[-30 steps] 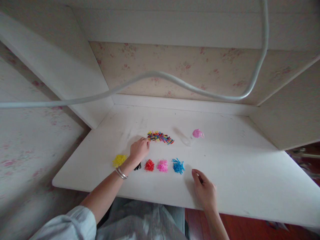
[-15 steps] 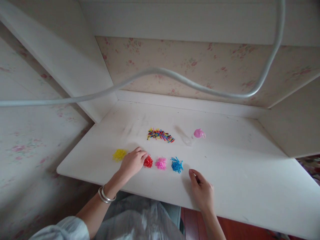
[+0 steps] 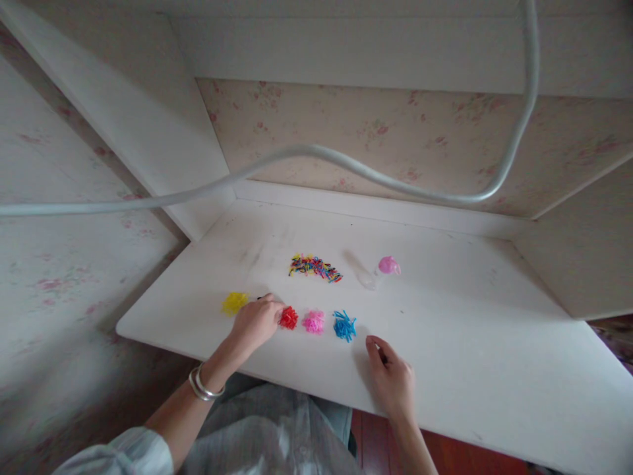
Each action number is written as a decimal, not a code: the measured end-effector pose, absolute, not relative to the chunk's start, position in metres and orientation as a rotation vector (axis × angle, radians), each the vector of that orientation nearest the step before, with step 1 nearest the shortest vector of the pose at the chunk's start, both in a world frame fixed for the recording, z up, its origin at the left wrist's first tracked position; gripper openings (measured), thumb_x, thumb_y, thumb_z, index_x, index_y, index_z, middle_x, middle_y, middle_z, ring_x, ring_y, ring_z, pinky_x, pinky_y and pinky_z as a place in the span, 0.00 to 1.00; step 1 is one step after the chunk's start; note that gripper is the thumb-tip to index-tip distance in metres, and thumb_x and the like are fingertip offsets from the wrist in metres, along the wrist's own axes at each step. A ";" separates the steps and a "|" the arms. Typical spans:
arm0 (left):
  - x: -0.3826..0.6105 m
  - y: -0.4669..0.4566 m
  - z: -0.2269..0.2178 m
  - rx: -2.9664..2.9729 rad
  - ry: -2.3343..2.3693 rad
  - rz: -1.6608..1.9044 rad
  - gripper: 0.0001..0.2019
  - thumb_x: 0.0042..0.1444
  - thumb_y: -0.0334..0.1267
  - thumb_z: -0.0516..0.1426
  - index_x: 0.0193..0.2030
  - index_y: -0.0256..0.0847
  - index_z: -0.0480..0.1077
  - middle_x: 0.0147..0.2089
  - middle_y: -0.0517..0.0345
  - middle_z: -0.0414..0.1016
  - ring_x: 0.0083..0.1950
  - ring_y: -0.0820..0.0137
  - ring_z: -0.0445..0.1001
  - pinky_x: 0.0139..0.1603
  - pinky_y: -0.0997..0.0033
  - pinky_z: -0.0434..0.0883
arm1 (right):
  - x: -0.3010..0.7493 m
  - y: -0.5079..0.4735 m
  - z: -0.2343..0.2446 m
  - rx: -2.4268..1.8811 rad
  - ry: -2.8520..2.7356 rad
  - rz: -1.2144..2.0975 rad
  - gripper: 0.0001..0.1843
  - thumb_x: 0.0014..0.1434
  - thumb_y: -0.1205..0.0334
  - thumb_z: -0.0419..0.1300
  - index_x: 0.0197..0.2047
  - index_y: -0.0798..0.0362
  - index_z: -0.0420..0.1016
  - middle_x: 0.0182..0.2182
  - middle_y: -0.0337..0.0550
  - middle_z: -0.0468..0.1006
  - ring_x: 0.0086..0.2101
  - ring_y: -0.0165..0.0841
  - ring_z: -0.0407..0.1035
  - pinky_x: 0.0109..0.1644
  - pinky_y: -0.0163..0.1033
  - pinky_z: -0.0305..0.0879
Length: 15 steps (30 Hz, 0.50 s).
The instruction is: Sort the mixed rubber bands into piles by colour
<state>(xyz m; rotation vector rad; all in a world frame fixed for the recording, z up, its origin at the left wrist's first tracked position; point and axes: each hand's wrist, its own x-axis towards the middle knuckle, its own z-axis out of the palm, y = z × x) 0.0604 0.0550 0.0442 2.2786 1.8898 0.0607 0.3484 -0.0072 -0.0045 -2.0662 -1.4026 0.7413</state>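
Observation:
Small coloured rubber bands lie on the white table in separate piles: yellow (image 3: 235,303), red (image 3: 289,318), pink (image 3: 313,322) and blue (image 3: 345,326). My left hand (image 3: 256,322) is between the yellow and red piles, its bent fingers close together at the red pile's left edge. A bit of black (image 3: 260,298) shows behind its knuckles; the rest there is hidden. What its fingertips hold, if anything, cannot be seen. Right of the blue pile, my right hand (image 3: 392,377) rests with fingers curled and thumb against the index finger; any content is hidden.
Farther back lies a mixed-colour pile of bands (image 3: 315,267). To its right is a clear container (image 3: 368,280) with a pink lid (image 3: 389,265). A pale curved tube (image 3: 311,152) crosses the upper view. The white table (image 3: 469,330) meets side panels and a back board.
The view has shifted slightly. My left hand has drawn back a little from the red pile, and a bit of black now shows behind it. The right hand keeps its curled pose.

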 end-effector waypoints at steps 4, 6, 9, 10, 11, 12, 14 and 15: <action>0.052 0.054 0.052 2.244 1.971 0.228 0.13 0.59 0.37 0.48 0.40 0.49 0.73 0.39 0.58 0.75 0.35 0.70 0.74 0.31 0.74 0.64 | 0.348 -0.008 -0.005 -2.072 -1.437 0.726 0.24 0.58 0.41 0.47 0.40 0.45 0.77 0.24 0.37 0.76 0.27 0.32 0.69 0.31 0.32 0.57; 0.043 0.051 0.054 2.210 2.020 0.398 0.13 0.60 0.39 0.47 0.42 0.47 0.72 0.40 0.57 0.76 0.38 0.69 0.74 0.36 0.73 0.66 | 0.349 -0.007 -0.007 -2.078 -1.455 0.718 0.23 0.58 0.41 0.47 0.40 0.45 0.77 0.24 0.36 0.76 0.27 0.31 0.69 0.31 0.32 0.57; 0.024 0.044 0.050 2.117 2.043 0.706 0.13 0.60 0.42 0.48 0.44 0.44 0.71 0.42 0.55 0.76 0.42 0.68 0.74 0.43 0.72 0.67 | 0.351 -0.005 -0.008 -2.077 -1.431 0.726 0.23 0.57 0.41 0.47 0.40 0.45 0.77 0.24 0.36 0.76 0.27 0.31 0.69 0.29 0.32 0.57; 0.018 0.040 0.047 2.067 2.049 0.802 0.14 0.60 0.42 0.48 0.44 0.43 0.71 0.42 0.54 0.76 0.42 0.68 0.74 0.44 0.72 0.67 | 0.351 -0.003 -0.008 -2.075 -1.413 0.738 0.23 0.57 0.42 0.48 0.40 0.45 0.77 0.24 0.36 0.76 0.26 0.31 0.69 0.29 0.32 0.57; 0.011 0.037 0.043 2.008 2.066 0.886 0.14 0.60 0.43 0.48 0.44 0.42 0.71 0.43 0.54 0.76 0.42 0.68 0.74 0.44 0.72 0.67 | 0.351 -0.001 -0.006 -2.071 -1.407 0.742 0.23 0.57 0.42 0.48 0.39 0.46 0.77 0.24 0.37 0.76 0.26 0.31 0.69 0.28 0.31 0.57; 0.005 0.034 0.039 1.939 2.095 0.953 0.14 0.60 0.43 0.48 0.44 0.42 0.71 0.42 0.54 0.76 0.41 0.68 0.74 0.44 0.72 0.67 | 0.350 0.002 -0.003 -2.060 -1.421 0.733 0.23 0.57 0.42 0.48 0.39 0.47 0.77 0.24 0.37 0.76 0.25 0.31 0.69 0.28 0.31 0.57; -0.006 0.028 0.029 1.784 2.173 1.041 0.14 0.59 0.45 0.50 0.44 0.42 0.70 0.39 0.55 0.76 0.37 0.69 0.73 0.41 0.72 0.68 | 0.344 0.010 0.006 -2.024 -1.501 0.663 0.22 0.57 0.44 0.48 0.38 0.47 0.78 0.23 0.38 0.76 0.25 0.30 0.69 0.29 0.31 0.57; -0.011 0.027 0.025 1.705 2.205 1.070 0.15 0.58 0.46 0.50 0.45 0.41 0.70 0.37 0.55 0.75 0.35 0.69 0.73 0.39 0.72 0.68 | 0.340 0.015 0.012 -2.003 -1.546 0.612 0.22 0.57 0.44 0.48 0.38 0.47 0.78 0.23 0.38 0.76 0.25 0.30 0.68 0.30 0.31 0.57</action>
